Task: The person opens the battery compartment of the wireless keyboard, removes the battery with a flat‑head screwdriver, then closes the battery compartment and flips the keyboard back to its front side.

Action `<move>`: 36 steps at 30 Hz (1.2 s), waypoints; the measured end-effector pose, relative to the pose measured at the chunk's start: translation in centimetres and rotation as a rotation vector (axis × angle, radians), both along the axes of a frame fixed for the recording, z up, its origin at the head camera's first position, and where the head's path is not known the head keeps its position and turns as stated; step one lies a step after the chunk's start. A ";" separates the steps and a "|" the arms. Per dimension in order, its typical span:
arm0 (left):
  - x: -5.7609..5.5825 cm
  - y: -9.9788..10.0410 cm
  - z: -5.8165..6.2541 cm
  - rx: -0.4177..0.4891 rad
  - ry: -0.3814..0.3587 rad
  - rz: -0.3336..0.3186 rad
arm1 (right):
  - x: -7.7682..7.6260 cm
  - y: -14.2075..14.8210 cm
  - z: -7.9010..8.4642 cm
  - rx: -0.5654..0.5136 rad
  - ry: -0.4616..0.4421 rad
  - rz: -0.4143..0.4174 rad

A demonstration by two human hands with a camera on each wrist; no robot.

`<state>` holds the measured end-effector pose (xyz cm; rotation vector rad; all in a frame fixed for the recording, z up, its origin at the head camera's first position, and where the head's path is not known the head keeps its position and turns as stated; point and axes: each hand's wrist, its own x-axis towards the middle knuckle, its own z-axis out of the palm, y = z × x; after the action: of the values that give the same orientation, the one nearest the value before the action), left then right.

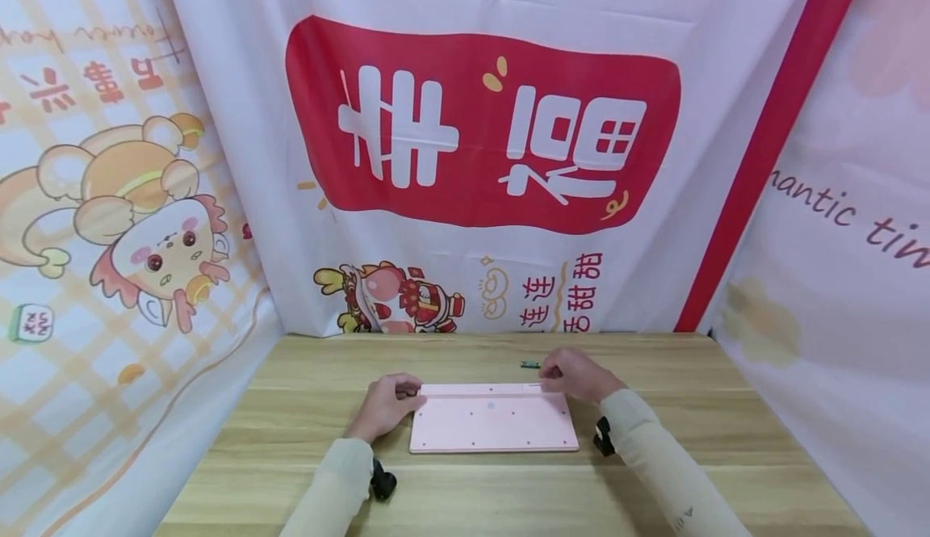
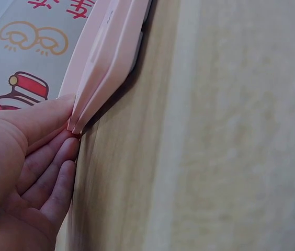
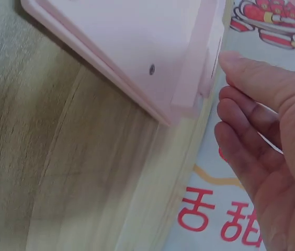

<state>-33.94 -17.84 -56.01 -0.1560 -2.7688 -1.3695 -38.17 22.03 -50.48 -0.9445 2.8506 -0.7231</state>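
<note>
A pink keyboard (image 1: pixel 494 428) lies face down on the wooden table, its screw-dotted underside up and a raised ridge along the far edge. With thumb above and fingers below, my left hand (image 1: pixel 388 404) pinches its far left corner. In the left wrist view that corner of the keyboard (image 2: pixel 103 68) shows thumb and fingertips at its tip. My right hand (image 1: pixel 579 375) is at the far right end, by a small slot in the ridge. The right wrist view has the thumb tip of the right hand (image 3: pixel 273 110) beside the ridge, the other fingers loosely bent and no object visible between them.
A small green battery (image 1: pixel 530 364) lies on the table (image 1: pixel 436 497) just beyond the keyboard, left of the right hand. Printed cloth (image 1: pixel 479 278) hangs along the table's back edge, with more cloth at both sides.
</note>
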 end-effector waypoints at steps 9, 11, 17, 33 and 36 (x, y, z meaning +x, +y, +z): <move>-0.1 -0.1 -0.3 0.000 -0.003 -0.001 | 0.7 -1.0 -1.0 -0.007 0.046 0.024; -0.1 -0.1 -0.4 -0.004 -0.006 -0.001 | 0.8 -1.1 -1.3 -0.005 0.055 0.024; 0.0 0.0 -0.3 -0.008 0.001 0.000 | 0.8 -1.3 -2.0 0.037 0.156 0.028; -0.1 0.1 -0.4 -0.015 0.042 -0.011 | 1.9 -2.3 -1.5 0.146 0.340 0.070; -0.2 0.0 -0.5 -0.017 0.046 -0.016 | 2.0 -2.4 -1.4 0.162 0.362 0.082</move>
<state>-34.10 -17.87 -56.47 -0.2075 -2.7485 -1.3284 -36.16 19.59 -51.89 -1.2712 3.0849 -0.3336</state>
